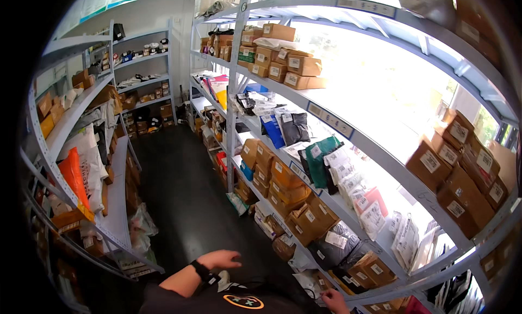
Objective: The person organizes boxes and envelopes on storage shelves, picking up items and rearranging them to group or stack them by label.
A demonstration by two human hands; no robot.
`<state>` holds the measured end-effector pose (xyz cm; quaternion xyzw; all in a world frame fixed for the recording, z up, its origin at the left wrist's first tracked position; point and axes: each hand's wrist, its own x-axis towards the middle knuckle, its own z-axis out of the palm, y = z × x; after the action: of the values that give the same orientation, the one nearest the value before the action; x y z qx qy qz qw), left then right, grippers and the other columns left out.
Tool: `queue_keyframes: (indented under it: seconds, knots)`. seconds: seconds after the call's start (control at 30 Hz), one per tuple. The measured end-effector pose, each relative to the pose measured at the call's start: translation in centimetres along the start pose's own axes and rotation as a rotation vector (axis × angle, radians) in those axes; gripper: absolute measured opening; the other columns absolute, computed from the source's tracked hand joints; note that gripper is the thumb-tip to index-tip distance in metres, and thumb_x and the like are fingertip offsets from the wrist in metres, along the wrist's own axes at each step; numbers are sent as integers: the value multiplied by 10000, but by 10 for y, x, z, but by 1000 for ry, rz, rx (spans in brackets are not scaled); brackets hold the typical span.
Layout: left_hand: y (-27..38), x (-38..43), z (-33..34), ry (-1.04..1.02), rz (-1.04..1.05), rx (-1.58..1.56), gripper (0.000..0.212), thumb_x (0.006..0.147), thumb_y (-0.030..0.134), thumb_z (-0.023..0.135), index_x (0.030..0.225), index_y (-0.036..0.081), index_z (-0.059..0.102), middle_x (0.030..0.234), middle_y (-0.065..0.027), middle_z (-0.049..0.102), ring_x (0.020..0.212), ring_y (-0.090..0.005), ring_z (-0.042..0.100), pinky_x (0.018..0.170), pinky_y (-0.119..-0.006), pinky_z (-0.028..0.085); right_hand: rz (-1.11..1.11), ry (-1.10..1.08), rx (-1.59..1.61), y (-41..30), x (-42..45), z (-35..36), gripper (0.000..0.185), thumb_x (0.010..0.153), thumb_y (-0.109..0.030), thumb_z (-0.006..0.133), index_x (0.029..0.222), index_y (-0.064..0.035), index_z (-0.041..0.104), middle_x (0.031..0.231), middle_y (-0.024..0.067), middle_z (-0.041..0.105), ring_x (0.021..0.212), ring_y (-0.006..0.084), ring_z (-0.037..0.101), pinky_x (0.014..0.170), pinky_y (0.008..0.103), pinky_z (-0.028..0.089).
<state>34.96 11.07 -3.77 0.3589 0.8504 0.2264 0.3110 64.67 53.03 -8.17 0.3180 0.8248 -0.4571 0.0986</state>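
My left hand point(222, 259), with a black band on its wrist, hangs over the dark aisle floor point(187, 183) in front of my body. Its fingers are loosely extended and hold nothing. Lower right, my right hand point(334, 301) is partly cut off by the picture's edge, with its fingers bent. Whether it holds anything is unclear. It is nearest to the lower tiers of the right-hand metal rack point(334, 126). Close to it are a labelled cardboard box point(372, 269), a grey plastic-wrapped parcel point(336, 244) and a white plastic bag point(304, 279).
Another rack point(116, 167) on my left carries an orange mailer point(74, 177) and a large white bag point(87, 159). Clear plastic bags point(142, 228) protrude at its foot. A green-white packet point(237, 204) juts out at the right rack's base. Shelving point(140, 61) closes the aisle's far end.
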Motion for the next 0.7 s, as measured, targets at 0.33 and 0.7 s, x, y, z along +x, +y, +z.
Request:
queue_keyframes:
  seconds: [0.33,0.7]
  knots:
    - [-154,-46,-29,84,50,-212,558,878,440,623,1296,72,588,1227,-190,644,1136,-371,602,939,-444,494,-470,-181,-143,-241,105,127,162,818,-181,631,864,-28,656,972,111,715,880,218,667,753,335,516]
    - [-261,-93,-119,101,-171,-44,565,848,435,653,1273,64,604,1218,-176,648,1146,-355,598,962,-426,492,-557,1043,-30,-387,89,-11,287,865,-228,656,1029,2,606,987,148,637,955,250,603,857,377,470]
